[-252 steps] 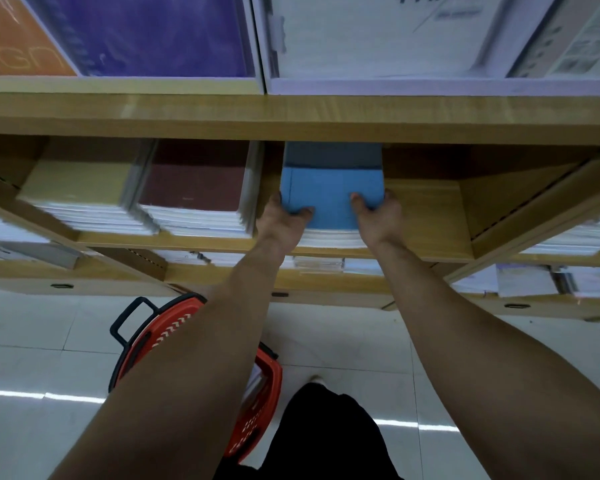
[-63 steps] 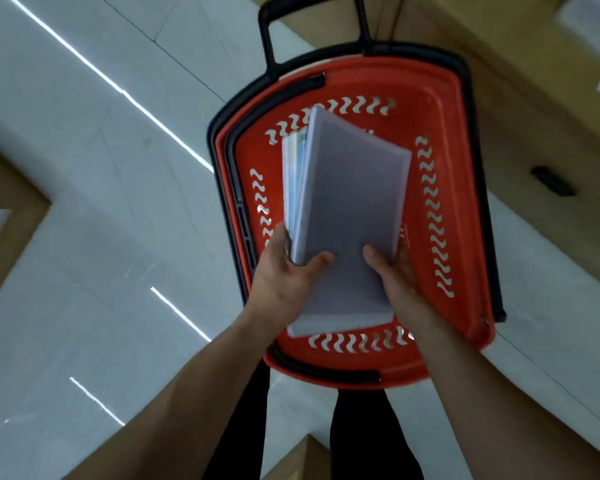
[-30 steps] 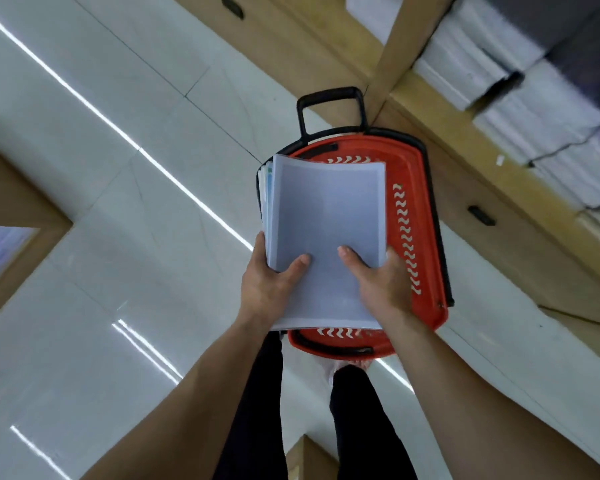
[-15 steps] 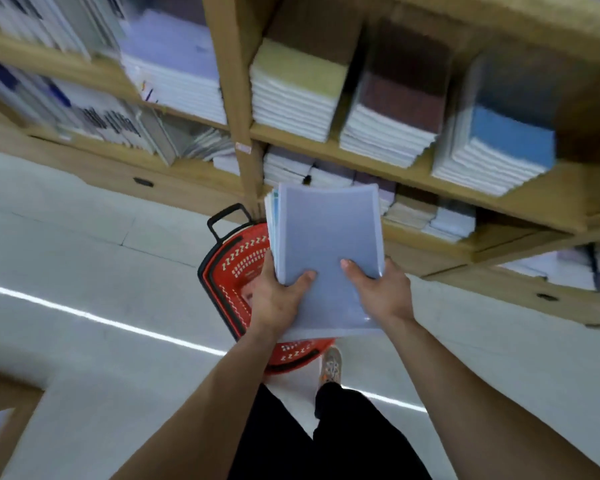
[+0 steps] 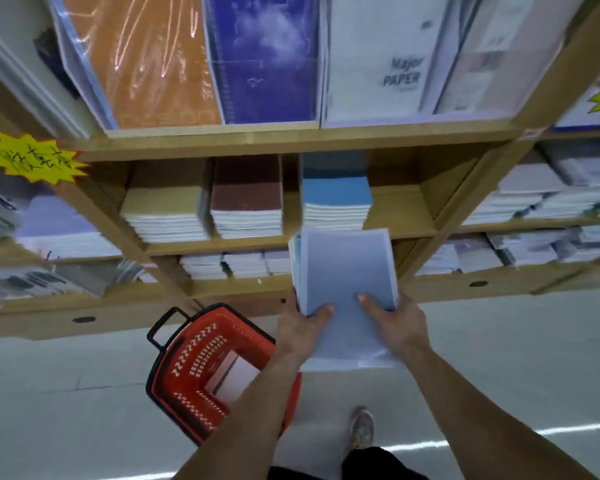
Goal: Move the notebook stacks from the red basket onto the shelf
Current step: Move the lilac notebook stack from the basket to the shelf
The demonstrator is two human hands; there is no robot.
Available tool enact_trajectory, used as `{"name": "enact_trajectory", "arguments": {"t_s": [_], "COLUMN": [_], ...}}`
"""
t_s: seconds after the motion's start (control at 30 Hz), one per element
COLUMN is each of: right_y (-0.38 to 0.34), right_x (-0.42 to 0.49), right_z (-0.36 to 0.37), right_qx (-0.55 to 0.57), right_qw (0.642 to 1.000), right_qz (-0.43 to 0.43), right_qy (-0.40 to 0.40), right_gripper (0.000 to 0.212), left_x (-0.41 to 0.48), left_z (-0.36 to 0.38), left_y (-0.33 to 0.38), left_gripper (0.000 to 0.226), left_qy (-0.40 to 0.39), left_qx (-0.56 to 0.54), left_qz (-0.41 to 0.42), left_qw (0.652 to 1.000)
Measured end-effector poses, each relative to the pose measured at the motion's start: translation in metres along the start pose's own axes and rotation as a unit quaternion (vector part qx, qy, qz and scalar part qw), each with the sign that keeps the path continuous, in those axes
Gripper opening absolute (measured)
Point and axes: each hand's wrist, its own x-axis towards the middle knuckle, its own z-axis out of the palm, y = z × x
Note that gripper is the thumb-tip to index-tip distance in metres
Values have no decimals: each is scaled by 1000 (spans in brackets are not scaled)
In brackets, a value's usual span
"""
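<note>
Gripping the near end of a flat, rectangular notebook stack (image 5: 347, 271), the left hand (image 5: 300, 327) and right hand (image 5: 392, 323) clamp it from either side, thumbs on its smooth pale-blue cover. The stack is held in the air. At 12 o'clock a blue-topped pile (image 5: 336, 192) lies on the wooden shelf (image 5: 406, 209). At 8 o'clock the perforated plastic red basket (image 5: 187, 358) stands on the glossy floor (image 5: 66, 410), a pale notebook (image 5: 234, 374) inside.
</note>
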Motion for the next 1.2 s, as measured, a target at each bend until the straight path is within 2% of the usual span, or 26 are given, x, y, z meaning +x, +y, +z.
{"name": "enact_trajectory", "arguments": {"t_s": [0.17, 0.3, 0.37, 0.53, 0.7, 0.93, 1.07, 1.2], "right_y": [52, 78, 83, 86, 76, 64, 67, 76], "right_x": [55, 89, 107, 154, 199, 251, 282, 314], "right_z": [-85, -132, -143, -148, -145, -139, -128, -124], "right_qx": [-18, -23, -19, -8, -4, -17, -10, -32], "right_qw": [999, 998, 998, 997, 998, 999, 999, 999], "right_qz": [21, 43, 55, 62, 42, 22, 28, 30], "right_qy": [20, 36, 35, 48, 42, 36, 31, 30], "right_gripper": [40, 66, 61, 57, 56, 63, 67, 69], "left_x": [14, 17, 26, 73, 120, 176, 199, 222], "left_z": [110, 174, 192, 218, 232, 248, 255, 268], "left_y": [8, 21, 27, 38, 39, 42, 50, 46], "left_gripper": [68, 59, 59, 57, 74, 82, 64, 64], "left_qy": [-23, -43, -52, -59, -54, -62, -52, -25], "left_qx": [35, 43, 55, 72, 72, 53, 85, 114], "left_qz": [-15, -15, -19, 7, -10, -24, -15, -14], "left_qw": [999, 998, 997, 996, 996, 996, 995, 993]}}
